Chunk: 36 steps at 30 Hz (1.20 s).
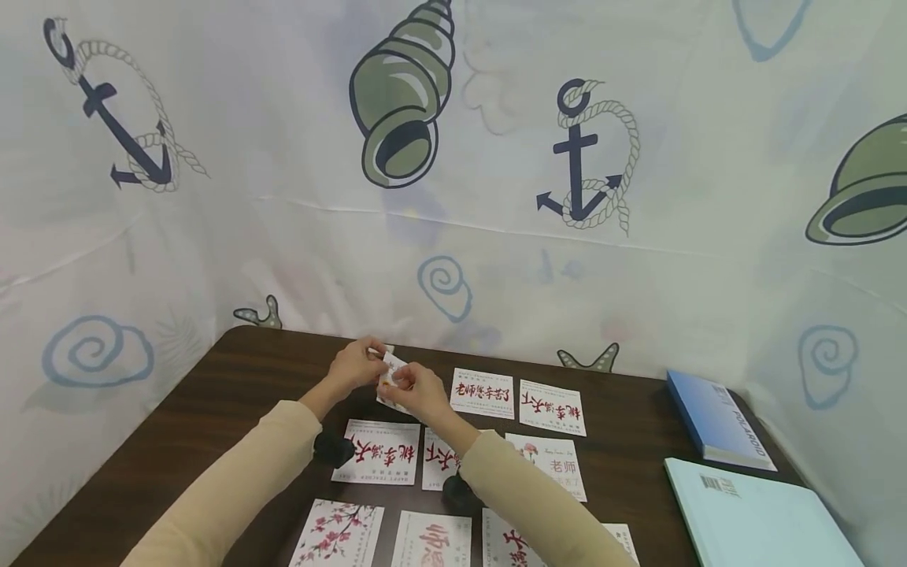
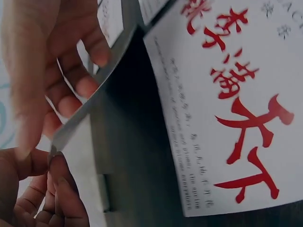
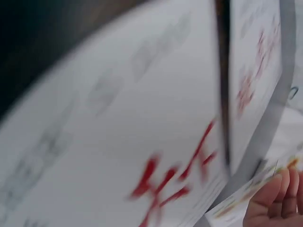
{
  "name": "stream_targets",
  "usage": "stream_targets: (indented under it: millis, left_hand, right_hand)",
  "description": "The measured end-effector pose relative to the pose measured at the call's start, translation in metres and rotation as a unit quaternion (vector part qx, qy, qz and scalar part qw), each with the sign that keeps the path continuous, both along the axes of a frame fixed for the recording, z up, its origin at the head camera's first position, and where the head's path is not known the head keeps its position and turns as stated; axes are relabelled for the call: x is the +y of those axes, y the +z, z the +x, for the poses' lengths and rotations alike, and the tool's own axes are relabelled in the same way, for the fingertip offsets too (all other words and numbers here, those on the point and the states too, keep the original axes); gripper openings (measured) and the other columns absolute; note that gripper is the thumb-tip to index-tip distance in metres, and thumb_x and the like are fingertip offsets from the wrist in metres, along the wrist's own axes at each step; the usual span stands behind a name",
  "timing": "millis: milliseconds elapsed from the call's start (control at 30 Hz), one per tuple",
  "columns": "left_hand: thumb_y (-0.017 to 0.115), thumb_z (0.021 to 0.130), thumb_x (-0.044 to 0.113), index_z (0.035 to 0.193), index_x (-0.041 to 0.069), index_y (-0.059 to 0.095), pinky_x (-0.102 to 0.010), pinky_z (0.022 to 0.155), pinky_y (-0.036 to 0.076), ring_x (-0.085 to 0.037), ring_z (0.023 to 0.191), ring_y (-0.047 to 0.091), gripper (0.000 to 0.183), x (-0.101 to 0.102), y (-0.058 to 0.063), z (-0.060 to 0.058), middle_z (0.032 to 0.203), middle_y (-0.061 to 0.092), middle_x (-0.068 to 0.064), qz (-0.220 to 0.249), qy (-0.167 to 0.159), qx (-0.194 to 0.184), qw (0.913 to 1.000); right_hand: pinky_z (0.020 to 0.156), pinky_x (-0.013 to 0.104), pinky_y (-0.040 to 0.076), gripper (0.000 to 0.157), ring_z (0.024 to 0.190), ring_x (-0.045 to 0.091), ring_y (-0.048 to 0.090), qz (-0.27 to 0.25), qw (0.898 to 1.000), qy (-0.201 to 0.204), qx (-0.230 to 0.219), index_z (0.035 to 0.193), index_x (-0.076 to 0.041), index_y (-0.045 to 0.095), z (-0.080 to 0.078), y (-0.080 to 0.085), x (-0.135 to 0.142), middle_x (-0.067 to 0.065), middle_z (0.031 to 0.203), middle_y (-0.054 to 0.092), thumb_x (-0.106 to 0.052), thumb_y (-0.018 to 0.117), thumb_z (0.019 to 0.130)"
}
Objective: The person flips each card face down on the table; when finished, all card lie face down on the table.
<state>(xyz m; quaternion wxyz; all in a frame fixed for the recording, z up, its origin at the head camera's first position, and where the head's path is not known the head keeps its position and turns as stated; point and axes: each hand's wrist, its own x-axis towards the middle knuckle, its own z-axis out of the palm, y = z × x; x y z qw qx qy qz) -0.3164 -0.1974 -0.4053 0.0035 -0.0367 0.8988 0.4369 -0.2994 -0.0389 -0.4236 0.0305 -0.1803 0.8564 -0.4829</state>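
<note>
Near the table's back edge, both hands are at a small white greeting card with a coloured print, held up off the table. My left hand pinches it from the left. From the right, my right hand has thumb and fingers bent on it; the right wrist view shows those fingers on a card with an orange and green print. In the left wrist view the held card appears edge-on, slightly bowed. Just below the hands lies a card with red Chinese characters, also large in the left wrist view.
Several more cards lie in rows on the dark wooden table, including a blossom card and a flower card. A blue Polaroid box and a pale blue book-like item lie at right. A patterned curtain hangs behind.
</note>
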Motion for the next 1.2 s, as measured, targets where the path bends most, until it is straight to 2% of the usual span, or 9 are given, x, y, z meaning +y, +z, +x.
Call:
stream_targets:
  millis: [100,267,433,500,600,733,867,1100,1200]
  left_hand:
    - [0.060,0.083,0.014,0.114,0.005,0.056,-0.027,0.063,0.048,-0.013,0.070,0.061,0.033,0.001,0.007,0.004,0.095,0.069,-0.012,0.018,-0.011,0.001,0.9998]
    - [0.051,0.096,0.020,0.122,0.000,0.054,-0.029,0.070,0.055,-0.011,0.073,0.063,0.034,0.002,0.013,0.010,0.102,0.066,-0.018,0.121,-0.045,0.002,0.9916]
    - [0.044,0.100,0.022,0.138,-0.003,0.041,-0.041,0.086,0.052,-0.031,0.102,0.063,0.045,-0.005,0.005,0.014,0.128,0.052,-0.028,0.164,-0.096,-0.037,0.9810]
    - [0.045,0.100,0.024,0.141,-0.004,0.034,-0.044,0.089,0.050,-0.037,0.111,0.058,0.051,-0.008,-0.001,0.015,0.135,0.045,-0.029,0.155,-0.099,-0.055,0.9814]
    - [0.051,0.097,0.026,0.142,-0.004,0.034,-0.044,0.090,0.049,-0.039,0.115,0.055,0.056,-0.013,-0.010,0.016,0.137,0.044,-0.029,0.143,-0.062,-0.064,0.9857]
    - [0.063,0.090,0.020,0.135,-0.005,0.044,-0.042,0.087,0.051,-0.035,0.110,0.058,0.054,-0.017,-0.017,0.016,0.127,0.055,-0.025,0.094,0.012,-0.021,0.9952]
    - [0.070,0.084,0.013,0.128,-0.005,0.052,-0.040,0.082,0.051,-0.030,0.099,0.059,0.051,-0.017,-0.021,0.016,0.113,0.063,-0.022,0.032,0.045,0.027,0.9981]
    - [0.073,0.080,0.009,0.119,-0.006,0.058,-0.033,0.069,0.047,-0.025,0.085,0.056,0.045,-0.018,-0.030,0.019,0.097,0.064,-0.017,-0.025,0.057,0.037,0.9974]
    - [0.073,0.078,0.009,0.115,-0.006,0.060,-0.031,0.066,0.043,-0.023,0.081,0.054,0.042,-0.018,-0.033,0.018,0.091,0.063,-0.014,-0.047,0.059,0.036,0.9965]
  right_hand:
    - [0.057,0.020,0.041,0.038,0.067,0.007,0.048,0.007,1.000,-0.017,0.012,0.101,-0.002,0.058,0.006,0.005,-0.007,0.004,0.081,0.060,-0.028,0.076,0.078]
    - [0.056,0.018,0.046,0.029,0.066,0.008,0.057,-0.014,0.999,-0.025,0.041,0.101,0.000,0.059,0.013,0.014,-0.004,0.007,0.081,0.064,-0.013,0.072,0.079]
    - [0.057,0.019,0.052,0.021,0.064,0.007,0.057,-0.098,0.993,-0.025,0.053,0.104,0.003,0.061,0.019,0.021,0.003,0.010,0.080,0.062,0.001,0.063,0.084]
    - [0.059,0.022,0.054,0.022,0.066,0.009,0.056,-0.145,0.988,-0.033,0.042,0.106,0.003,0.061,0.021,0.023,0.005,0.011,0.081,0.061,0.004,0.060,0.085]
    - [0.062,0.027,0.056,0.026,0.069,0.014,0.059,-0.218,0.974,-0.055,0.000,0.111,0.004,0.059,0.021,0.021,0.008,0.011,0.082,0.058,0.006,0.060,0.085]
    - [0.064,0.029,0.056,0.032,0.071,0.016,0.059,-0.256,0.959,-0.104,-0.059,0.116,0.005,0.055,0.016,0.011,0.012,0.006,0.080,0.055,0.007,0.060,0.084]
    - [0.060,0.027,0.056,0.033,0.062,0.012,0.055,-0.249,0.953,-0.146,-0.095,0.115,0.006,0.055,0.011,-0.003,0.015,0.004,0.076,0.052,0.009,0.061,0.083]
    - [0.054,0.027,0.054,0.026,0.055,0.012,0.057,-0.159,0.967,-0.170,-0.103,0.104,0.004,0.058,0.010,-0.021,0.011,0.008,0.071,0.057,0.007,0.066,0.079]
    - [0.050,0.025,0.053,0.022,0.052,0.013,0.058,-0.093,0.978,-0.175,-0.072,0.096,0.002,0.058,0.008,-0.024,0.009,0.006,0.067,0.059,0.005,0.068,0.077]
